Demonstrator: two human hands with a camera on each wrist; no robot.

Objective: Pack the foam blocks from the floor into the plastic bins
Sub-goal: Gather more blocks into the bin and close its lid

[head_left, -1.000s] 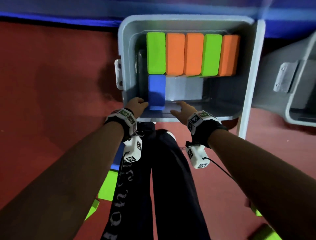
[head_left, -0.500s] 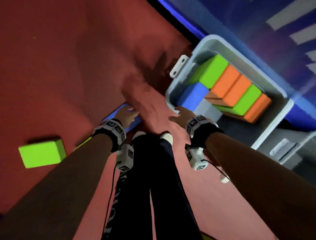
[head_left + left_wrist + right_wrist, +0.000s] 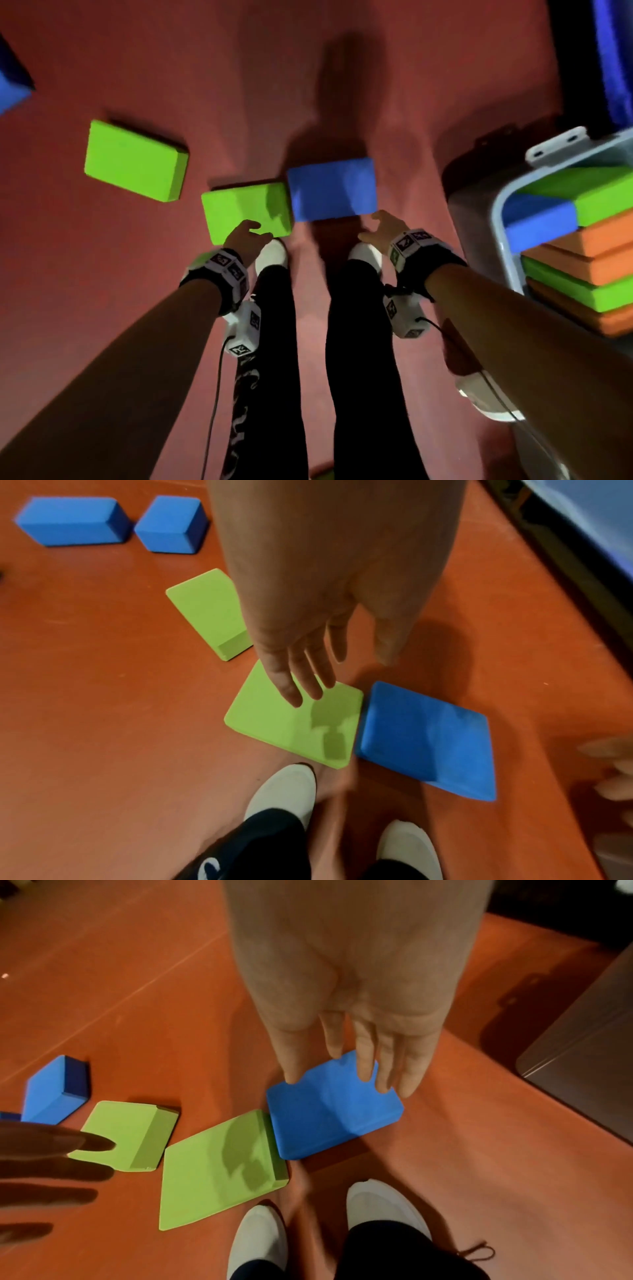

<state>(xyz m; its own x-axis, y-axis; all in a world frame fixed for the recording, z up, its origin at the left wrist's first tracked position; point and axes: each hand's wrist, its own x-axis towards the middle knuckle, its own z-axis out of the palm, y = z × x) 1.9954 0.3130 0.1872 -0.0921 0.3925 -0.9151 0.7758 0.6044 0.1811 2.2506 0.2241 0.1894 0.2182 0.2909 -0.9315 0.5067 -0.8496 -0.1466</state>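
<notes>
Foam blocks (image 3: 247,212) now underfoot, bin (image 3: 500,212) swung right, both hands' grip spread, empty.

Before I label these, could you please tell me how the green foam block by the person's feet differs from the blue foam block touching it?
The green foam block sits under the left hand; the blue foam block sits under the right hand. The blue foam block lies nearer the grey plastic bin; the green foam block lies farther from it. Both lie flat on the red floor, look alike in shape, and are not yet gripped.
</notes>
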